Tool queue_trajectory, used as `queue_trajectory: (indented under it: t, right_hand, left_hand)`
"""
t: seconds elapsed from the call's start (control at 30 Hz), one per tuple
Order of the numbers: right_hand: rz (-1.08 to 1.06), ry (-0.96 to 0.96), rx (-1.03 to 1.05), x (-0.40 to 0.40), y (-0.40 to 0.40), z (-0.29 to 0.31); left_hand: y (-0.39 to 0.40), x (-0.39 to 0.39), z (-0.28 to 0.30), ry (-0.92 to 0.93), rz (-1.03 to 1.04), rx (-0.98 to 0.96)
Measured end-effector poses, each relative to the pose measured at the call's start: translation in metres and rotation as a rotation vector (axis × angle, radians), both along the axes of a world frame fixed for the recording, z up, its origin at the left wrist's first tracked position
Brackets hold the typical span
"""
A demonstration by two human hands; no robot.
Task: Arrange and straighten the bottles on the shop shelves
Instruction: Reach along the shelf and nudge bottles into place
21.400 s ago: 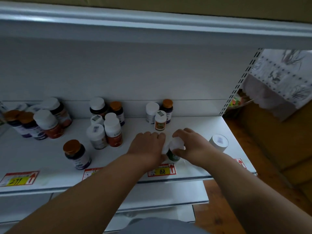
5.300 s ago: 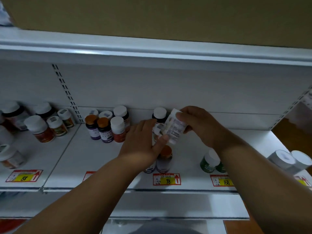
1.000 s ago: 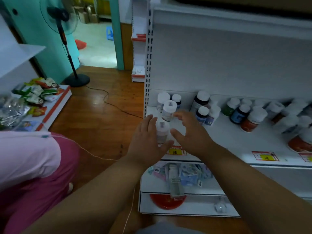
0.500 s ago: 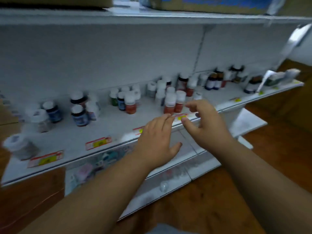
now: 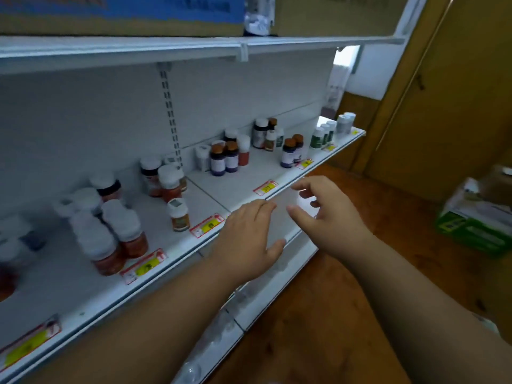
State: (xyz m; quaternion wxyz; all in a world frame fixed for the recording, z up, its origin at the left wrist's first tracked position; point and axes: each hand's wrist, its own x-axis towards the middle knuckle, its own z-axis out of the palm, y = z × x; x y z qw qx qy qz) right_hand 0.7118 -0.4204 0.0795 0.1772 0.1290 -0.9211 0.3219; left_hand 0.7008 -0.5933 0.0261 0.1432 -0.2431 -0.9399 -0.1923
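Bottles stand upright on the white shelf (image 5: pixel 241 187), long axes vertical, caps up, in loose clusters running from lower left to upper right. At far left, blurred white-capped bottles (image 5: pixel 16 236) sit near the frame edge. Next, two large orange bottles with white caps (image 5: pixel 110 239) stand side by side, touching, near the front lip. Behind them are further white-capped bottles, one with a dark body (image 5: pixel 106 187). A small amber bottle (image 5: pixel 179 216) stands alone just behind a price tag (image 5: pixel 207 225). Beyond it a dark bottle and an orange bottle (image 5: pixel 169 184) stand close together. Past the slotted upright (image 5: pixel 170 115), two purple-labelled bottles with brown caps (image 5: pixel 224 159) stand touching. Further right another brown-capped pair (image 5: pixel 291 152) stands at the lip, then green bottles with white caps (image 5: pixel 321 135) near the shelf end.

The left hand (image 5: pixel 246 242) is held palm down in front of the shelf edge, fingers straight and together, thumb out to the right; its grip is apart and holds nothing. The right hand (image 5: pixel 327 214) hovers just beside it, fingers loosely bent and spread, thumb pointing left; its grip is likewise apart and empty. Neither hand touches a bottle.

Cardboard boxes (image 5: pixel 124 15) sit on the upper shelf (image 5: pixel 166 48). A green-and-white carton (image 5: pixel 476 220) lies on the wooden floor (image 5: pixel 318 314) at right.
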Motion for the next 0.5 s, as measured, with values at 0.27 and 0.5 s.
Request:
queue_trajectory:
  t: [0.27,0.5]
  right_hand:
    - [-0.16,-0.021,-0.008,-0.092,0.111,-0.006]
    - [-0.008,-0.013,-0.015,-0.221,0.186,-0.025]
  left_hand:
    - [0.117,-0.125,0.005,-0.057,-0.131,0.049]
    - [0.188,-0.225,-0.019,-0.051,0.033,0.112]
